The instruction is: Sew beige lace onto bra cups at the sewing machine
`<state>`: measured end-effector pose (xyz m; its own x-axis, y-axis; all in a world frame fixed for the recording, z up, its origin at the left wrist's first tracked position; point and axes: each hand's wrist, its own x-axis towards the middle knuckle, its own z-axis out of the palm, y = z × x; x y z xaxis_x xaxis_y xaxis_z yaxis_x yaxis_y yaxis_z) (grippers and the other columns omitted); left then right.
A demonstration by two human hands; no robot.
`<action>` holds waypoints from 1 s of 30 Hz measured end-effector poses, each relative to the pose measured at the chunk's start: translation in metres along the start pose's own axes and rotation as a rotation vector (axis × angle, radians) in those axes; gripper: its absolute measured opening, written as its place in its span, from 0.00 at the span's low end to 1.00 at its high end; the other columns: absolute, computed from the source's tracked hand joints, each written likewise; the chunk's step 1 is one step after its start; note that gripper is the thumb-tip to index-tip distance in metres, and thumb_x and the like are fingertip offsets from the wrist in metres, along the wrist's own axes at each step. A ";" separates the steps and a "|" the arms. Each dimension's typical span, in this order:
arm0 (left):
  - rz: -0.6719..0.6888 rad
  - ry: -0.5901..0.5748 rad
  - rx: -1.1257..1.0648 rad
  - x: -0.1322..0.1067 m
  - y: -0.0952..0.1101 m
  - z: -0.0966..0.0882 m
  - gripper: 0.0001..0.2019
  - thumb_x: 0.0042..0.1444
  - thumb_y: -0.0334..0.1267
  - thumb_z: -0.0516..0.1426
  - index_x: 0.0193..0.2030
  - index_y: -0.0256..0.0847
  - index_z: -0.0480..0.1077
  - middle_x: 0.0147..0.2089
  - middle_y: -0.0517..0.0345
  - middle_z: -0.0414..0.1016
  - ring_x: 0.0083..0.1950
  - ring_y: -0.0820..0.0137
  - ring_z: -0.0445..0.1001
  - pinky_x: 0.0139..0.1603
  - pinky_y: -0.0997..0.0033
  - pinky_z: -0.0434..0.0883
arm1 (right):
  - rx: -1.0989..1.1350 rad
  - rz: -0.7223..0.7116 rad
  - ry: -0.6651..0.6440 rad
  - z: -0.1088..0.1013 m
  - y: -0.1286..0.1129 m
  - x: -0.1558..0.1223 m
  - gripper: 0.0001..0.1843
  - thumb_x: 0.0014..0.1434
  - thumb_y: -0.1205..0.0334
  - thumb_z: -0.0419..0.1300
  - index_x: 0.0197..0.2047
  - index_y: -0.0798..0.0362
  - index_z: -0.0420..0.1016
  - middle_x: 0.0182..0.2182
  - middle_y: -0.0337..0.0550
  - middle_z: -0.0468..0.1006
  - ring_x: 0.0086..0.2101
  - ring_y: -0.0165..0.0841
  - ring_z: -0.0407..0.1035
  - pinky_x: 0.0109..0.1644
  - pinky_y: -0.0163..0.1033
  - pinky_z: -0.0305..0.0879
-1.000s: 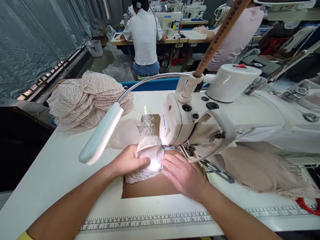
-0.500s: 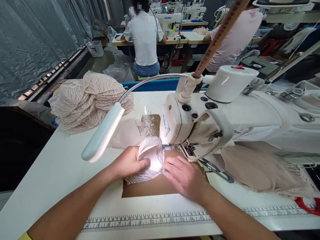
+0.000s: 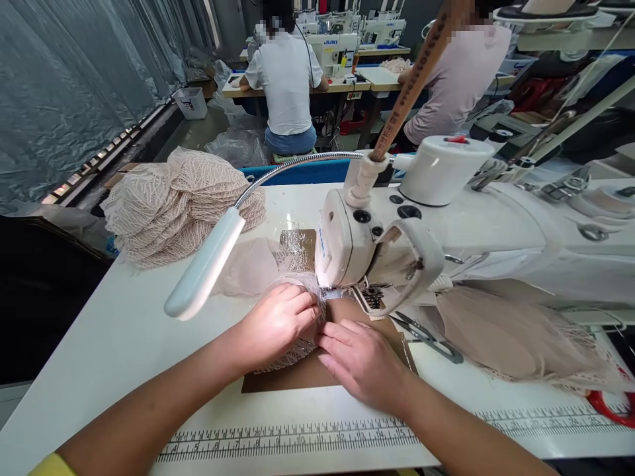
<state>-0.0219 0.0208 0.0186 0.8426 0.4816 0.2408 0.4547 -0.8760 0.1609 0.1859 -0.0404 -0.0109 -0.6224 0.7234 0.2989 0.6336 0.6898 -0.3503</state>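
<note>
A pale pink lace bra cup (image 3: pixel 292 354) lies on the brown plate (image 3: pixel 278 381) at the sewing machine (image 3: pixel 342 244), its edge close to the needle area. My left hand (image 3: pixel 282 324) lies over the cup with its fingers bent and closed on the fabric, covering much of it. On the cup's right edge, the fingertips of my right hand (image 3: pixel 364 363) pinch the lace. Behind my left hand is another sheer piece with a rounded cup (image 3: pixel 251 264). Grey thread snips (image 3: pixel 429 340) rest beside the machine, right of my right hand.
A tall stack of lace pieces (image 3: pixel 173 205) stands at the back left. The lamp (image 3: pixel 206 264) arches over the table. Beige mesh pieces (image 3: pixel 516 337) lie under the machine arm. Red-handled scissors (image 3: pixel 610 410) sit far right, near a printed ruler (image 3: pixel 292 439). Two people sit at machines beyond.
My left hand has moved from the cup's left edge up and over its middle, fingers now bent on it. My right hand has shifted slightly left.
</note>
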 end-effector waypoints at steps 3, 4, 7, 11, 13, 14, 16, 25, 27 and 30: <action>0.019 -0.038 0.002 0.001 -0.008 0.023 0.11 0.64 0.33 0.50 0.51 0.36 0.69 0.45 0.48 0.73 0.44 0.64 0.68 0.45 0.64 0.67 | 0.009 -0.001 0.018 -0.001 0.001 -0.001 0.10 0.62 0.65 0.55 0.45 0.55 0.75 0.39 0.44 0.79 0.32 0.33 0.65 0.36 0.39 0.61; 0.018 -0.038 0.006 0.000 -0.010 0.027 0.12 0.64 0.32 0.51 0.52 0.36 0.69 0.46 0.48 0.73 0.45 0.63 0.68 0.45 0.64 0.66 | 0.022 -0.005 0.022 -0.002 0.001 -0.001 0.10 0.62 0.65 0.55 0.45 0.54 0.75 0.40 0.44 0.79 0.33 0.33 0.65 0.36 0.39 0.62; 0.025 -0.052 0.016 -0.004 -0.012 0.031 0.14 0.64 0.33 0.52 0.54 0.38 0.68 0.46 0.47 0.72 0.45 0.63 0.68 0.45 0.63 0.66 | 0.068 -0.009 0.033 -0.004 0.004 -0.001 0.10 0.62 0.67 0.54 0.44 0.54 0.75 0.39 0.43 0.80 0.33 0.32 0.67 0.37 0.38 0.62; 0.046 -0.092 0.023 -0.007 -0.010 0.026 0.16 0.63 0.32 0.52 0.57 0.40 0.67 0.47 0.47 0.72 0.44 0.63 0.67 0.44 0.62 0.65 | -0.001 0.128 0.142 -0.002 0.010 0.000 0.14 0.63 0.70 0.49 0.41 0.54 0.76 0.36 0.44 0.80 0.32 0.31 0.70 0.36 0.36 0.63; 0.069 -0.098 0.025 -0.008 -0.010 0.025 0.18 0.62 0.30 0.51 0.58 0.38 0.66 0.53 0.46 0.71 0.47 0.61 0.67 0.46 0.61 0.66 | -0.092 0.212 0.154 0.000 0.012 0.002 0.15 0.62 0.71 0.48 0.40 0.55 0.76 0.38 0.47 0.80 0.31 0.32 0.71 0.35 0.36 0.64; 0.083 -0.098 0.029 -0.008 -0.010 0.025 0.18 0.62 0.30 0.51 0.58 0.38 0.66 0.57 0.46 0.69 0.49 0.61 0.67 0.47 0.61 0.66 | -0.130 0.232 0.141 0.000 0.013 0.002 0.15 0.62 0.71 0.48 0.41 0.55 0.76 0.41 0.48 0.79 0.32 0.32 0.71 0.35 0.36 0.64; 0.101 -0.095 0.041 -0.009 -0.010 0.026 0.19 0.62 0.29 0.50 0.59 0.36 0.66 0.61 0.47 0.67 0.51 0.60 0.66 0.48 0.60 0.66 | -0.185 0.239 0.102 0.000 0.012 0.005 0.17 0.61 0.72 0.49 0.46 0.55 0.76 0.44 0.48 0.78 0.33 0.33 0.71 0.35 0.36 0.64; 0.047 -0.119 0.037 -0.011 -0.008 0.029 0.24 0.57 0.27 0.53 0.61 0.31 0.63 0.63 0.48 0.65 0.50 0.58 0.66 0.49 0.59 0.67 | -0.366 0.223 0.012 -0.001 0.006 0.011 0.21 0.53 0.77 0.54 0.48 0.53 0.77 0.43 0.47 0.77 0.28 0.31 0.66 0.29 0.35 0.58; 0.040 -0.112 0.029 -0.010 -0.008 0.029 0.24 0.56 0.27 0.53 0.61 0.31 0.64 0.63 0.47 0.66 0.50 0.58 0.66 0.49 0.59 0.67 | -0.372 0.220 0.027 -0.001 0.005 0.011 0.20 0.52 0.77 0.55 0.45 0.54 0.78 0.41 0.46 0.77 0.27 0.31 0.66 0.29 0.35 0.58; 0.037 -0.089 0.024 -0.008 -0.007 0.030 0.22 0.57 0.28 0.53 0.60 0.31 0.65 0.61 0.45 0.67 0.50 0.58 0.67 0.48 0.59 0.68 | -0.362 0.234 0.045 0.000 0.005 0.012 0.20 0.52 0.78 0.55 0.45 0.55 0.78 0.41 0.45 0.78 0.28 0.31 0.67 0.30 0.36 0.59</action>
<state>-0.0231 0.0222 -0.0129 0.8809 0.4455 0.1599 0.4285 -0.8941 0.1300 0.1815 -0.0282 -0.0096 -0.4270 0.8568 0.2891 0.8808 0.4665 -0.0817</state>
